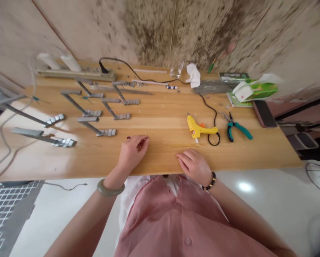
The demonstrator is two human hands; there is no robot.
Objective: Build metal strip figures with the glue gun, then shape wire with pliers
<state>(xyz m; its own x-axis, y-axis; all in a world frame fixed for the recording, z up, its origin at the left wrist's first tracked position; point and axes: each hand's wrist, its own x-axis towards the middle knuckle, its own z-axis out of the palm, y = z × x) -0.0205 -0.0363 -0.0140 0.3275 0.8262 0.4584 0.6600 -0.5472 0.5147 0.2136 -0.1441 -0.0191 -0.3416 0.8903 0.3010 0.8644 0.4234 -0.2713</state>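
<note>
"Yellow plastic catches our eye first: the glue gun (199, 130) lies on its side on the wooden table (160, 119), nozzle pointing up and left, just beyond the right hand (194, 166). Do we see that hand gripping it?"

"No, we see the two apart. The right hand rests loosely, back upward, on the table's near edge, its fingers gently bent and released. A dark beaded bracelet (212, 182) circles that wrist."

"And the left hand (133, 152)? We find its fingers curled in towards the thumb."

"Yes, it sits on the wood near the front edge, a pale green bangle (110, 192) at the wrist. Something dark red shows at the fingertips, but we cannot tell whether it is a nail or a small thing pinched there."

"Which thing is nearest to it?"

"We make it the grey Z-shaped piece (89, 126) to its left, standing apart from the hand, with a row of small pale blocks at its foot. Similar grey pieces (74, 102) stand behind it and further left."

"On the right, we have teal-handled pliers (230, 125) beside the glue gun, jaws towards the wall, and a phone (265, 113) near the table's right end."

"Along the back we notice a power strip (76, 74) and a crumpled white tissue (193, 75)."
</note>
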